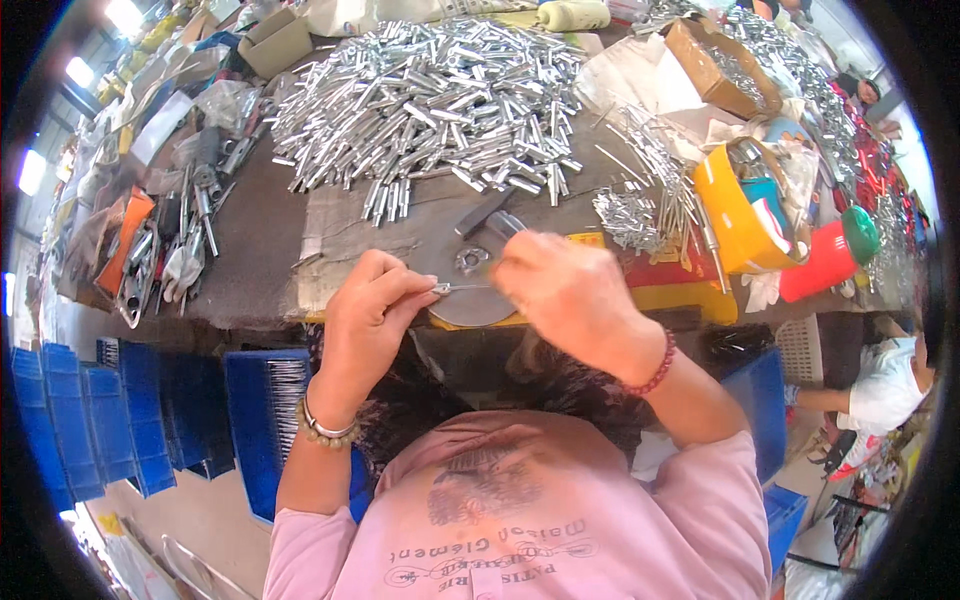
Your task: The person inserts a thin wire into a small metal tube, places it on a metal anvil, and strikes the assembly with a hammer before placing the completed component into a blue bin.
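Blue bins (85, 425) stand at the near left, one of them holding rods (288, 400). The left hand (368, 310) has thumb and index finger pinched on a small metal part (441, 289) over the near edge of a round plate (475, 310). Beyond, at the far side, lies a heap of tubes (430, 110). A nut (470, 261) sits on the plate; a dark bar (482, 213) lies beyond it. The right hand (570, 290) is blurred, fingers curled beside the plate; I cannot tell what they grip. Farther right come pins (625, 218), a yellow box (735, 215) and a red tub (815, 265).
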`<state>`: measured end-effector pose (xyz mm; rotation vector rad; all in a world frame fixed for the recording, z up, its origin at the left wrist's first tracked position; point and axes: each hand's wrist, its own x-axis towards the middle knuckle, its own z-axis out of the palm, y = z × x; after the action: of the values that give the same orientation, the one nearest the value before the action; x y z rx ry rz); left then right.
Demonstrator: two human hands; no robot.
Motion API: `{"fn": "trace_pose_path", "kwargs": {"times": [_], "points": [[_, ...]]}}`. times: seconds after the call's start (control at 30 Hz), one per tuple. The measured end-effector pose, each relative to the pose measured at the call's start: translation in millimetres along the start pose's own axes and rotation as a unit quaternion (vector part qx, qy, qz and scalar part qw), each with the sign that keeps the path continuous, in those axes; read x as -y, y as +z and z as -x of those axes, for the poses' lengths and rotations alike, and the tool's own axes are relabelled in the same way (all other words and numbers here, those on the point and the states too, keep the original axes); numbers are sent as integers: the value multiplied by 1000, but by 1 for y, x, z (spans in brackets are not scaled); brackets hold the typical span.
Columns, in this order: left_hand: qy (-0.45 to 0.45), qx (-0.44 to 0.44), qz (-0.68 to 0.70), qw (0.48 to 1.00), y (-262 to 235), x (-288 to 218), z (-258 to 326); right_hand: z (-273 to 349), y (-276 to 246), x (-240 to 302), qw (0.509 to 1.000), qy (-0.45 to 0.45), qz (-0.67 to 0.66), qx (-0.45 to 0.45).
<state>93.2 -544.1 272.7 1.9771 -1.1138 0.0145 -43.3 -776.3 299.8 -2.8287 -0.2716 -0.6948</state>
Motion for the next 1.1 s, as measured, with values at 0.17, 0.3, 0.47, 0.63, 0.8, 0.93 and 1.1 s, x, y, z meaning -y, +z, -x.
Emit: {"fn": "trace_pose_path", "kwargs": {"times": [0.17, 0.3, 0.47, 0.63, 0.8, 0.93, 1.1], "points": [[2, 1, 2, 1000, -2, -3, 0, 16, -36, -57, 983, 166, 73, -14], [13, -3, -9, 1000, -1, -5, -1, 25, -32, -71, 982, 167, 84, 40], [29, -18, -12, 999, 3, -2, 0, 14, -26, -64, 983, 113, 121, 77], [26, -25, -21, 999, 2, -3, 1, -5, -26, -32, 984, 171, -35, 18], [27, -10, -29, 999, 3, 1, 2, -15, 11, 15, 913, 201, -354, -14], [29, -17, -31, 999, 3, 2, 2, -22, 39, 18, 961, 81, -246, -97], [30, -20, -44, 998, 3, 2, 5, -25, 43, 21, 971, 80, -211, -74]]}}
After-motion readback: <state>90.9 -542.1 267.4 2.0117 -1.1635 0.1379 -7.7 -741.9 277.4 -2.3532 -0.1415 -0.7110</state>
